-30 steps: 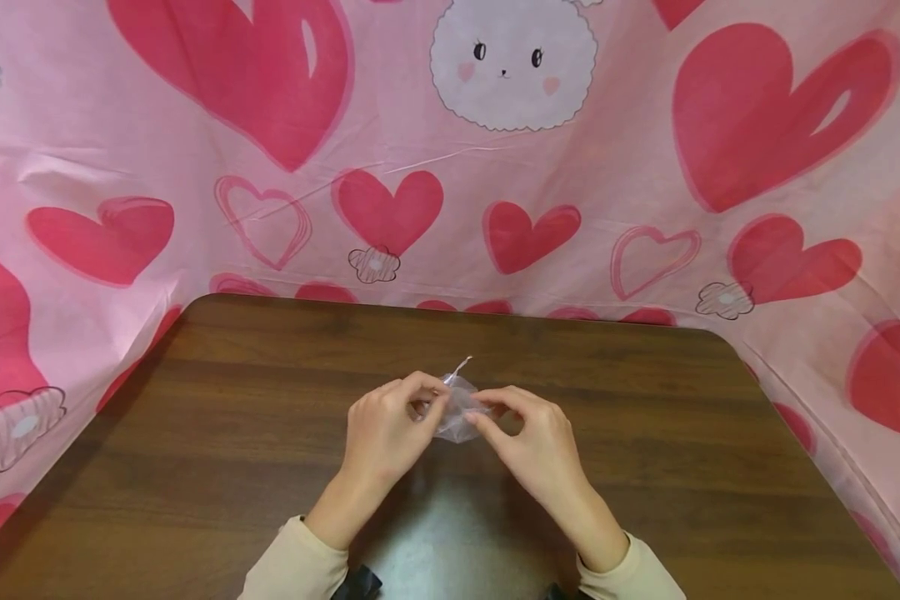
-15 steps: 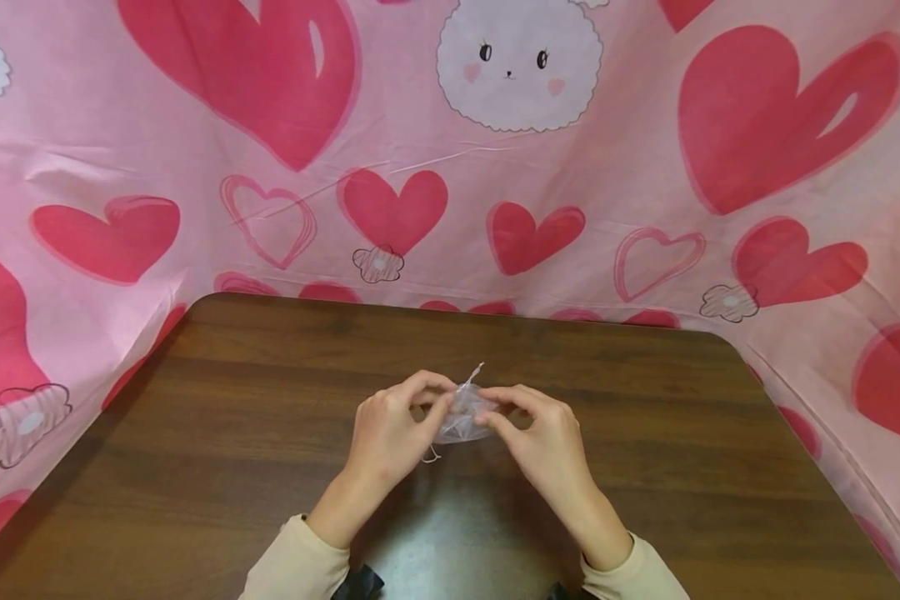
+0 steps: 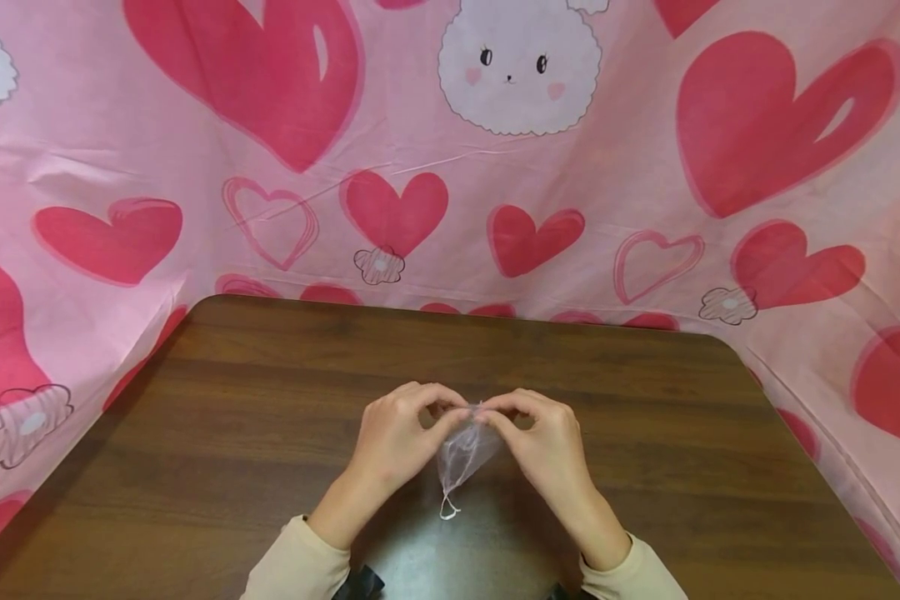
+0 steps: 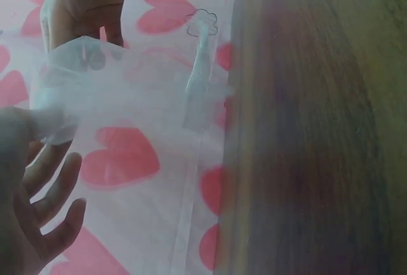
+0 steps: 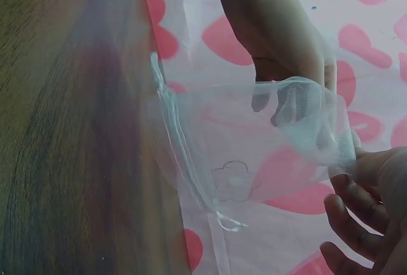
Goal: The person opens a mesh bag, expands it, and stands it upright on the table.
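Note:
A small sheer white drawstring pouch [image 3: 468, 454] hangs between my two hands over the wooden table. My left hand [image 3: 397, 429] pinches one end of it between thumb and fingers. From the other side my right hand [image 3: 546, 437] pinches the same end, with the fingertips of both hands nearly meeting. In the right wrist view, the gathered drawstring [image 5: 184, 148] runs across the end away from the hands, and a thin cord loop [image 5: 230, 223] sticks out at its corner. The table shows through the thin mesh, and no contents are visible in the pouch.
The dark brown wooden table [image 3: 270, 375] has rounded far corners. Pink cloth [image 3: 607, 179] printed with hearts stands behind it and along both sides. Light reflects off the tabletop near its front.
The pouch has turned over: its corded end pointed away before and now hangs down toward the person. Both hands have drawn closer together at the pinched end.

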### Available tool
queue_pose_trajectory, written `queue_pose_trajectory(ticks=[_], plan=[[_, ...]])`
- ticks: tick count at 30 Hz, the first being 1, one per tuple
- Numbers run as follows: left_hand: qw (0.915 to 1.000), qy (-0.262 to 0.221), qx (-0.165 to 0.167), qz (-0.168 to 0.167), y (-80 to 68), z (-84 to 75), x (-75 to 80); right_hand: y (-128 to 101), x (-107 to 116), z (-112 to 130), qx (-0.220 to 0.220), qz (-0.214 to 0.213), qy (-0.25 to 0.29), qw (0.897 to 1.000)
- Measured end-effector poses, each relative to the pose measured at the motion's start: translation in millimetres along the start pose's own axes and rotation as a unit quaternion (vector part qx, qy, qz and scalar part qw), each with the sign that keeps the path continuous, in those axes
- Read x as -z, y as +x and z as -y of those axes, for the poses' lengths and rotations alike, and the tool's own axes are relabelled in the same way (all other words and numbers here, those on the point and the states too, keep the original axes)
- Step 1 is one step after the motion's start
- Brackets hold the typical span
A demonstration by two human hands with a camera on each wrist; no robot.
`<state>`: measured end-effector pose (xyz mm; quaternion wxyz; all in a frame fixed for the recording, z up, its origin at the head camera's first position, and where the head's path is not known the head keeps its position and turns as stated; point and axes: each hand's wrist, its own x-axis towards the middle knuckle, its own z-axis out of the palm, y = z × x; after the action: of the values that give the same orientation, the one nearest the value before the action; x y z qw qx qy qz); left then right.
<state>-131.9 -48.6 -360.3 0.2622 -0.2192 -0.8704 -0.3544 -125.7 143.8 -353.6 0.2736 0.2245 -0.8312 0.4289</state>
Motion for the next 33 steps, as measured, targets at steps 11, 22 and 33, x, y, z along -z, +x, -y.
queue_pose_trajectory(ticks=[11, 22, 33], plan=[[0.9969, 0.047, -0.006, -0.063, 2.5, 4.8, 1.3, 1.1, 0.4, 2.3, -0.012, 0.025, -0.055, 0.998], [0.9989, 0.025, -0.026, -0.030, 1.6, 2.4, 1.9, -0.6, 2.5, 2.2, -0.025, 0.004, -0.096, 0.995], [0.9995, 0.009, -0.031, 0.008, -0.2, 2.5, 2.2, -0.7, 3.5, 4.4, -0.031, 0.009, -0.098, 0.995]])
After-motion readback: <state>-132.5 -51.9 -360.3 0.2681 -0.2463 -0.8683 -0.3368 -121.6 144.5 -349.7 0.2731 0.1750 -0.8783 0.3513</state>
